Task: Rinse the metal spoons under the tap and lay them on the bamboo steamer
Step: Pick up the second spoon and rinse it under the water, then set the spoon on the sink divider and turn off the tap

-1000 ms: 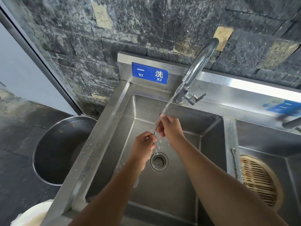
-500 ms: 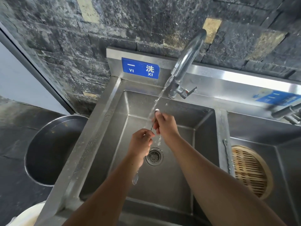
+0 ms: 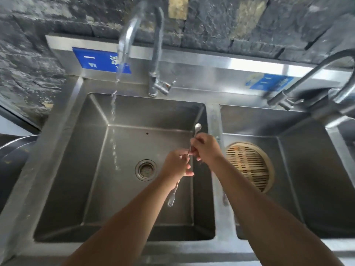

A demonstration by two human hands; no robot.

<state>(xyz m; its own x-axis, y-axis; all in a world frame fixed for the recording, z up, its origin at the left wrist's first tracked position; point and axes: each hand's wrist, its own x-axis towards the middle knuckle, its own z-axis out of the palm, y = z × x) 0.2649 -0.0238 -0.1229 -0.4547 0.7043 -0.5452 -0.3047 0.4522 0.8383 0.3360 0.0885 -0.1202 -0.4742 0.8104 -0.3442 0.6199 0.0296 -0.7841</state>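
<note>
Spoon (image 3: pixel 197 128) sits pinched upright in your right hand (image 3: pixel 205 150), bowl up so it can drain, held at the right edge of the left basin next to the divider. Left hand (image 3: pixel 175 166) closes on more cutlery, tines hanging below the wrist, keeping the unrinsed batch separate. Bamboo steamer (image 3: pixel 249 166) lies in the right basin, just beside your right hand. Versus half a second ago, both hands have left the tap (image 3: pixel 126 39) stream, which now falls free, and shifted right toward the steamer.
</note>
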